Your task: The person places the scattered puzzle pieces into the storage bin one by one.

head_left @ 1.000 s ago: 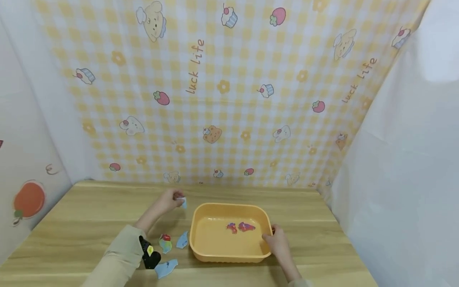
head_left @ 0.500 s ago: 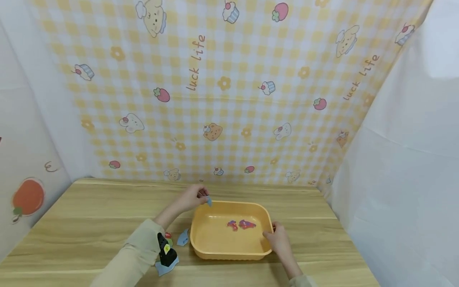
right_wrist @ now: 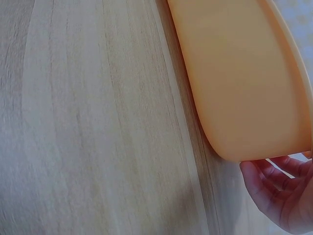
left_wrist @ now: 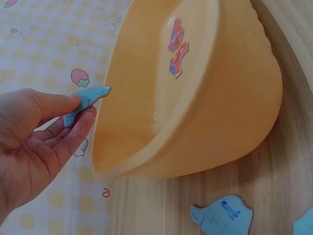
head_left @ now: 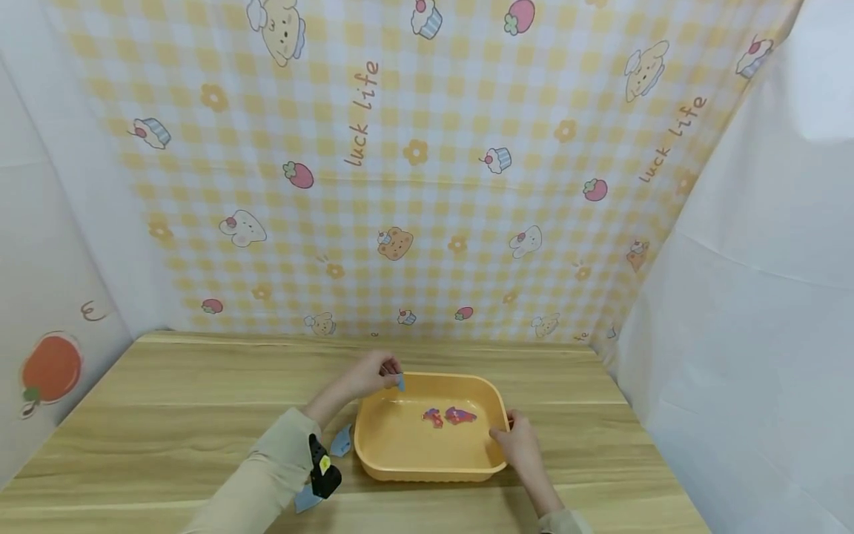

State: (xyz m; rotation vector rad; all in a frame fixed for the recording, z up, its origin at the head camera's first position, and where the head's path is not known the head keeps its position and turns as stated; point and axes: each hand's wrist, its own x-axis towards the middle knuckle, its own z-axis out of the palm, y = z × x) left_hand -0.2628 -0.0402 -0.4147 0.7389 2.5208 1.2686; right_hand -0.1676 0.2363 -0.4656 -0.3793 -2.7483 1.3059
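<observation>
Two hands are at work around a yellow-orange tray point(head_left: 400, 449), which stands on a wooden table point(head_left: 600, 452). The left hand point(head_left: 373, 374) pinches a small light-blue piece point(head_left: 401, 382) between the thumb and the fingers. This piece is in the air, at the far rim of the tray, toward its left corner; whether it touches the rim, one cannot tell. In the left wrist view the piece is thin, with a curved outline, and one narrow tip of it points toward the tray.

The right hand point(head_left: 519, 445) grips the right side of the tray, with the thumb over the rim and the other fingers at the outer wall.

Inside the tray two flat pieces lie on the bottom, just beside each other: a smaller red and purple piece point(head_left: 434, 419) and a longer red and purple piece point(head_left: 460, 416). On the table, just beside the left wall of the tray, lies a blue piece point(head_left: 341, 442); the left wrist view shows a dark-blue figure printed on it. Nearer to the person there is another blue piece point(head_left: 307, 499), partly hidden by the left forearm.

On the left wrist sits a black device point(head_left: 324, 471) with a yellow mark, at the end of a beige sleeve point(head_left: 267, 467). Behind the table hangs a yellow and white checked cloth point(head_left: 427, 200), printed with strawberries, cupcakes, flowers and small animals.
</observation>
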